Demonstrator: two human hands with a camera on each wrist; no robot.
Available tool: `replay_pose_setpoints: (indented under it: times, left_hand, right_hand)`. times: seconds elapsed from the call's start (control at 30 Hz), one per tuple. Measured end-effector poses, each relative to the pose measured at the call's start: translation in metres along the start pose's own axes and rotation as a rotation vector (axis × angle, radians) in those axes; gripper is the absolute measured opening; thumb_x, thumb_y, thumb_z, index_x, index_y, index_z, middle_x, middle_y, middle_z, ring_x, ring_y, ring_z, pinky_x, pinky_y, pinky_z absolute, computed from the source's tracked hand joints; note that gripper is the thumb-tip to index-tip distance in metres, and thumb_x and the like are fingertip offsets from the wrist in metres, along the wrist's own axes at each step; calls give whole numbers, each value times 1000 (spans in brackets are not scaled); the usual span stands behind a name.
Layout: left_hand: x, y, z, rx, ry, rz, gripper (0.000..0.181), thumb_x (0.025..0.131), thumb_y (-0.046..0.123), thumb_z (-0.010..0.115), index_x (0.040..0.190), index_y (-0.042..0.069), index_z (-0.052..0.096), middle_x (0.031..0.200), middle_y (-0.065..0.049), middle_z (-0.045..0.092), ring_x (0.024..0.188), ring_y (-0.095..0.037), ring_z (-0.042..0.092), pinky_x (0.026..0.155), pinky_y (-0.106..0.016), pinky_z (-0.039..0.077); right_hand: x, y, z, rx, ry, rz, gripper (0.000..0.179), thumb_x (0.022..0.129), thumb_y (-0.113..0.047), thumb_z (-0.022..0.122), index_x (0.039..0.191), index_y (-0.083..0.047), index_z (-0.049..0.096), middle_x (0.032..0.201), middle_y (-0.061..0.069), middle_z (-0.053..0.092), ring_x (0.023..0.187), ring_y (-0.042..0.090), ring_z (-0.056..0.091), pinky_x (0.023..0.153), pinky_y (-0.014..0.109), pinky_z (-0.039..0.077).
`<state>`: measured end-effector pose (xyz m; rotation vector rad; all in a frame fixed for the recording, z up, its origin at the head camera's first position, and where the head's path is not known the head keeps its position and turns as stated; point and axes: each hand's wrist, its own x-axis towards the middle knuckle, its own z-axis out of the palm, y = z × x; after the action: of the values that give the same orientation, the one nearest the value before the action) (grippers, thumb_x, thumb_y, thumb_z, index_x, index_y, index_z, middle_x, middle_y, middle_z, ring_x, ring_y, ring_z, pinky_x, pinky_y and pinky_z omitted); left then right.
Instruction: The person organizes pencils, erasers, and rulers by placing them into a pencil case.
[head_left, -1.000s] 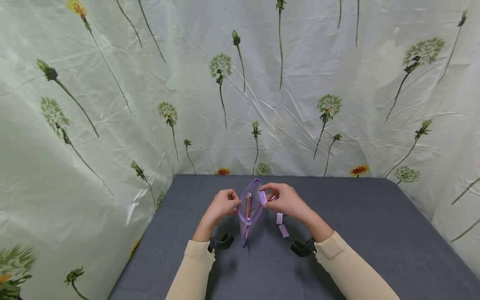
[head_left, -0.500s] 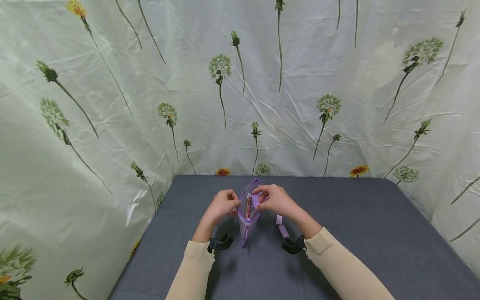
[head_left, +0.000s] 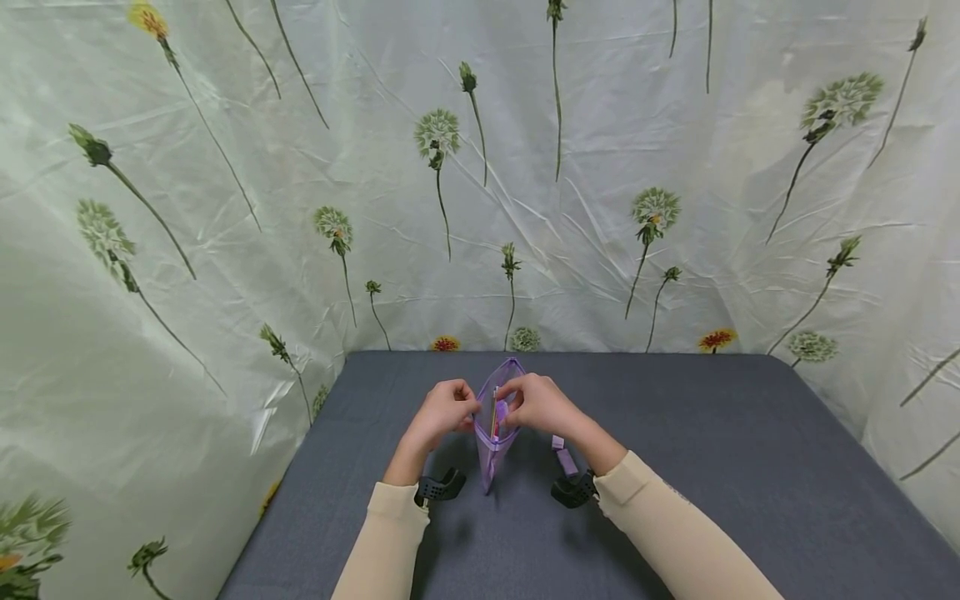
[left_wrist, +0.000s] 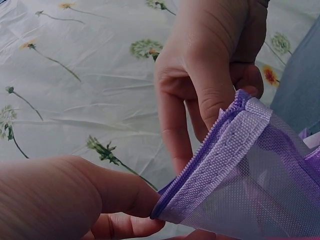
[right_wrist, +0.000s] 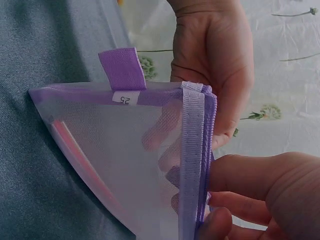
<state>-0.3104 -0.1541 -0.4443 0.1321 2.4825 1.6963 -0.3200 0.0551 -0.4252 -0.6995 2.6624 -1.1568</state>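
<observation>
A purple mesh zipper pouch (head_left: 490,460) stands with its mouth spread upward between the hands. My left hand (head_left: 444,410) pinches the left side of its zipped rim, thumb on the zipper edge in the left wrist view. Inside lean a few pencils (head_left: 493,417), which show as a reddish streak through the mesh in the right wrist view. My right hand (head_left: 546,407) reaches over the right rim and holds a small lilac block (head_left: 502,409) within the mouth, beside the pencils. In the right wrist view the fingers of the right hand (right_wrist: 270,187) dip past the zipper, partly hidden by it.
Two more small lilac blocks, an upper one (head_left: 558,442) and a lower one (head_left: 567,462), lie on the dark grey table (head_left: 712,467) right of the pouch. A flower-print curtain (head_left: 585,208) hangs behind and to the sides.
My right hand has moved left and inward with the lilac block, from the right rim into the pouch's mouth. The left hand and pouch stay nearly in place.
</observation>
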Motion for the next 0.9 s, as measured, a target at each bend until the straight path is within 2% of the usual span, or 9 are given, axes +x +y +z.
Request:
replay_pose_setpoints:
  times: [0.43,0.53,0.73,0.9]
  left_hand:
    - [0,-2,1,8,1,17,8,93,7,65,88,3,60,89,-13,61,68,-23,64,73,-48,60]
    - [-1,-2,0,6,0,22,8,93,7,65,88,2,60,90,-13,61,69,-23,63,72,-46,60]
    - [0,-2,0,5,-1,15,8,94,7,64,88,2,60,90,-14,61,67,-23,61,76,-50,59]
    - [1,-2,2,-8,-8,7,8,94,6,63,88,2,60,90,-14,60,67,-22,61,77,-52,59]
  right_hand:
    - [1,-4,5,-25,-31,-32,37,78,-6,85,113,-4,74,74,1,70,63,12,65,57,30,52]
    - [0,-5,6,-35,-31,-31,32,82,-9,82,112,-4,74,75,-1,69,63,12,64,57,31,51]
    - [-3,-7,4,-38,7,4,24,91,-15,75,113,-7,75,80,-3,67,65,13,61,55,31,48]
    - [-7,-8,-3,-35,40,-10,22,93,-16,73,114,-9,75,82,-3,68,66,13,61,56,31,49]
